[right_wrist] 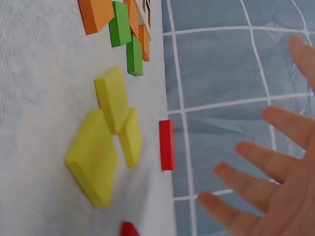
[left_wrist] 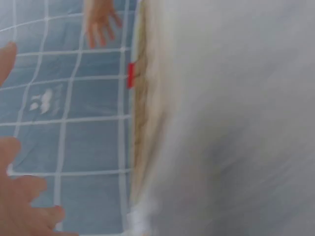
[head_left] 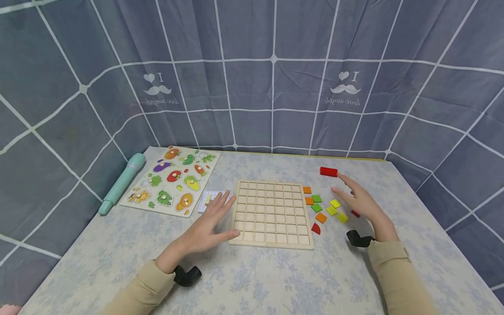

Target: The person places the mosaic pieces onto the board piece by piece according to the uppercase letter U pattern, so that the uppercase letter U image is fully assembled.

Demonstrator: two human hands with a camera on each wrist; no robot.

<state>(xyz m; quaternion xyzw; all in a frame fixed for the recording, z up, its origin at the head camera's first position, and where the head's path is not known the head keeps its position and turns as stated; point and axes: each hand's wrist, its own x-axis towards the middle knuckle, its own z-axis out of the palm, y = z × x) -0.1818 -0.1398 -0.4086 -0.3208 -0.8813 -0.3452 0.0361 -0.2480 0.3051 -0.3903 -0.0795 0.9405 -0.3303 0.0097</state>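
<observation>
A pale wooden grid [head_left: 271, 213] lies flat on the patterned surface [head_left: 271, 280]; orange, green and yellow blocks [head_left: 316, 208] scatter to its right, a red block [head_left: 328, 172] beyond. Leftward lie a vegetable puzzle [head_left: 169, 186] and a card [head_left: 202, 203], partly covered by the spread left hand [head_left: 205, 226]. The right hand [head_left: 361, 201], fingers loosely extended, grips nothing.

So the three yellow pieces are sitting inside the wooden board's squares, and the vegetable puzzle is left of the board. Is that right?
Not quite: the yellow pieces lie on the table, right of the wooden board, as the head view shows. The vegetable puzzle is indeed left of the board.
</observation>
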